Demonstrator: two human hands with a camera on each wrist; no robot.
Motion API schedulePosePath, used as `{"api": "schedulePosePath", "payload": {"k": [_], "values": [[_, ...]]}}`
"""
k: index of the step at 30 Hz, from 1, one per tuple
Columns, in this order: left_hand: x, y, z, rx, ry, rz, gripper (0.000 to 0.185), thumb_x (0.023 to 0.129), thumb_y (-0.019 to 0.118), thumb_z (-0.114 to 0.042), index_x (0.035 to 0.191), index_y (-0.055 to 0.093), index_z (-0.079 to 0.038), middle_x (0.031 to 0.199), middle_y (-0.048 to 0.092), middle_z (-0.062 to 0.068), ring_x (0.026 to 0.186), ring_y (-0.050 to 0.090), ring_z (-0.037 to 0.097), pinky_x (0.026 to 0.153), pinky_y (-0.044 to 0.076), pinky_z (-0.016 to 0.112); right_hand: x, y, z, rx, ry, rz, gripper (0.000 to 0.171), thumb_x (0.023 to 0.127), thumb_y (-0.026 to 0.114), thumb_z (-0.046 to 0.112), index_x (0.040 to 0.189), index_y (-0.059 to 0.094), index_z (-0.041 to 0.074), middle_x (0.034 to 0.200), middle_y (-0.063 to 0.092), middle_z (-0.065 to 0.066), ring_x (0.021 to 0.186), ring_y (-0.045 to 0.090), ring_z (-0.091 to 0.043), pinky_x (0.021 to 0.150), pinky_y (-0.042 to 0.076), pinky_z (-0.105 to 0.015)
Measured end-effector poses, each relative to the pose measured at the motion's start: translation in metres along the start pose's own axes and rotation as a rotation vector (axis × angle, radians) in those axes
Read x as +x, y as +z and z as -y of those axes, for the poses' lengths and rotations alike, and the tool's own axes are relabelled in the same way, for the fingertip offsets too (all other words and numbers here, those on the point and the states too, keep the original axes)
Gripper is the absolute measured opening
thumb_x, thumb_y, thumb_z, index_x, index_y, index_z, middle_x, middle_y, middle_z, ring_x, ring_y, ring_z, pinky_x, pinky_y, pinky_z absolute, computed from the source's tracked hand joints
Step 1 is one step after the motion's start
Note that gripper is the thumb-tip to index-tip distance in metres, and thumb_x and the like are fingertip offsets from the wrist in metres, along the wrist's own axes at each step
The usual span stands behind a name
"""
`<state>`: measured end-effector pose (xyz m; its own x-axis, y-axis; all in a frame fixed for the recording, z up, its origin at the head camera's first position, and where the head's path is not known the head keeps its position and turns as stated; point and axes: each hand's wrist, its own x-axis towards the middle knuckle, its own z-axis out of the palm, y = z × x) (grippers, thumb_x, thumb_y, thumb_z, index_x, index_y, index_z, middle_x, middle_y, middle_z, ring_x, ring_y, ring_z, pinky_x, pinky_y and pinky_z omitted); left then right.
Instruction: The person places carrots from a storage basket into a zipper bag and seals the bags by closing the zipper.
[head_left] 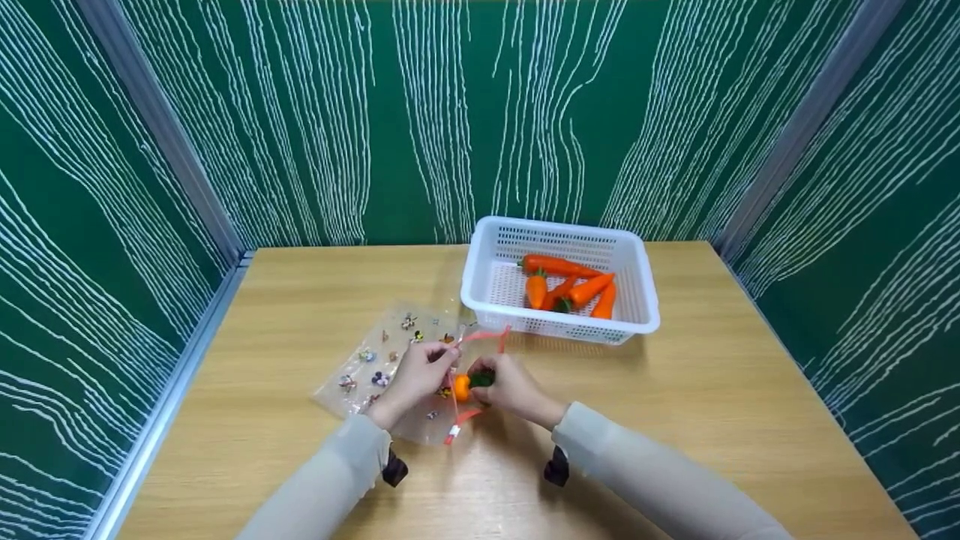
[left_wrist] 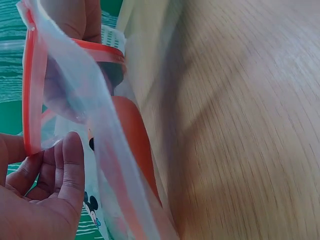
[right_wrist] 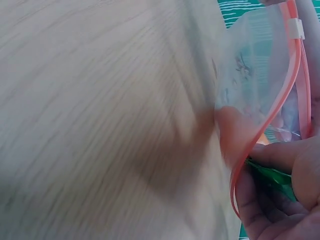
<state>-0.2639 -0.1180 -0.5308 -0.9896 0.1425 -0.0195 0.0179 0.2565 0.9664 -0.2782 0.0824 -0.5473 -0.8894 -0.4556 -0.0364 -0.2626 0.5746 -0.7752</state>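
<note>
Nearest the body, two forearms in pale sleeves reach over the light wooden table (head_left: 750, 390). The left hand (head_left: 416, 375) pinches the red zip edge of a clear plastic bag printed with small cartoon figures (head_left: 375, 360); the left wrist view shows its fingers (left_wrist: 65, 170) curled onto that red strip, holding the mouth open. Just to its right, almost touching it, the right hand (head_left: 510, 386) grips an orange toy carrot with a green top (head_left: 469, 384) by the leafy end, at the bag's mouth. The right wrist view shows the green top pressed between thumb and fingers (right_wrist: 280, 160), with the carrot's orange body already past the red rim, inside the clear film. The rest of the bag lies flat on the table, stretching away to the left of the hands. Beyond the right hand stands a white perforated plastic basket (head_left: 637, 277), well apart from both hands, holding several more orange toy carrots (head_left: 574, 285) in a loose heap.
</note>
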Motion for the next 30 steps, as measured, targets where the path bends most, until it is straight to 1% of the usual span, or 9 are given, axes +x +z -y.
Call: {"api": "schedulePosePath", "payload": {"k": [3,6,10,12,15,18,21,24,30], "values": [[-0.001,0.001,0.000,-0.013,0.016,0.006,0.027,0.112,0.060,-0.016,0.099,0.076,0.002,0.072,0.061,0.000,0.063,0.056,0.011,0.058,0.047,0.020,-0.001,0.002,-0.001,-0.027,-0.043,-0.016,0.015,0.091,0.085,0.003,0.105,0.080,0.003,0.102,0.080,-0.009,0.090,0.068,-0.018,0.092,0.063,-0.045],[-0.001,0.002,0.000,-0.015,0.022,0.007,0.027,0.112,0.061,-0.016,0.096,0.075,0.001,0.070,0.059,0.000,0.061,0.053,0.009,0.057,0.045,0.020,-0.003,0.001,-0.001,-0.047,-0.073,-0.016,0.016,0.090,0.085,0.003,0.105,0.081,0.003,0.102,0.081,-0.009,0.090,0.069,-0.017,0.090,0.062,-0.044],[-0.001,0.001,0.001,-0.015,0.009,0.001,0.026,0.112,0.061,-0.016,0.096,0.075,-0.001,0.070,0.060,-0.001,0.061,0.054,0.009,0.058,0.046,0.019,-0.006,-0.007,0.001,-0.058,-0.087,0.001,0.017,0.091,0.085,0.005,0.107,0.082,0.004,0.103,0.082,-0.009,0.091,0.072,-0.018,0.089,0.064,-0.042],[0.000,0.000,0.002,-0.016,0.010,-0.006,0.026,0.112,0.061,-0.014,0.098,0.075,0.002,0.071,0.061,-0.001,0.062,0.055,0.010,0.057,0.047,0.019,-0.007,-0.013,0.003,-0.053,-0.100,0.008,0.017,0.091,0.084,0.004,0.108,0.082,0.004,0.103,0.082,-0.010,0.091,0.074,-0.019,0.088,0.066,-0.042],[0.000,-0.001,0.003,-0.016,0.014,-0.017,0.027,0.111,0.060,-0.013,0.101,0.075,0.007,0.073,0.063,0.002,0.062,0.055,0.010,0.057,0.048,0.019,-0.008,-0.023,0.006,-0.045,-0.114,0.007,0.017,0.093,0.083,0.005,0.110,0.082,0.004,0.102,0.082,-0.010,0.088,0.075,-0.019,0.084,0.067,-0.038],[-0.001,-0.002,0.002,-0.021,0.021,-0.017,0.027,0.111,0.060,-0.011,0.105,0.075,0.010,0.076,0.066,0.005,0.063,0.056,0.011,0.058,0.050,0.019,-0.009,-0.032,0.009,-0.050,-0.135,-0.017,0.018,0.092,0.083,0.005,0.110,0.081,0.002,0.099,0.082,-0.010,0.083,0.074,-0.018,0.076,0.066,-0.032],[-0.001,-0.002,0.002,-0.018,0.009,-0.009,0.027,0.112,0.059,-0.013,0.104,0.076,0.007,0.077,0.066,0.005,0.064,0.057,0.012,0.059,0.051,0.020,-0.010,-0.040,0.010,-0.066,-0.183,-0.056,0.019,0.091,0.084,0.005,0.109,0.081,-0.001,0.096,0.080,-0.012,0.079,0.071,-0.017,0.072,0.063,-0.028],[-0.001,-0.003,0.002,-0.009,0.004,-0.006,0.027,0.113,0.058,-0.014,0.102,0.076,0.003,0.075,0.065,0.003,0.063,0.057,0.012,0.059,0.051,0.020,-0.012,-0.048,0.012,-0.074,-0.215,-0.089,0.019,0.091,0.085,0.005,0.107,0.081,-0.003,0.093,0.080,-0.013,0.076,0.071,-0.017,0.070,0.061,-0.025],[-0.001,-0.002,0.002,-0.018,0.018,-0.006,0.025,0.111,0.059,-0.011,0.104,0.077,0.005,0.072,0.064,0.001,0.060,0.055,0.009,0.057,0.049,0.020,-0.012,-0.065,0.012,-0.070,-0.195,-0.105,0.018,0.092,0.084,0.006,0.109,0.080,-0.001,0.093,0.079,-0.010,0.078,0.069,-0.014,0.071,0.059,-0.023]]}}
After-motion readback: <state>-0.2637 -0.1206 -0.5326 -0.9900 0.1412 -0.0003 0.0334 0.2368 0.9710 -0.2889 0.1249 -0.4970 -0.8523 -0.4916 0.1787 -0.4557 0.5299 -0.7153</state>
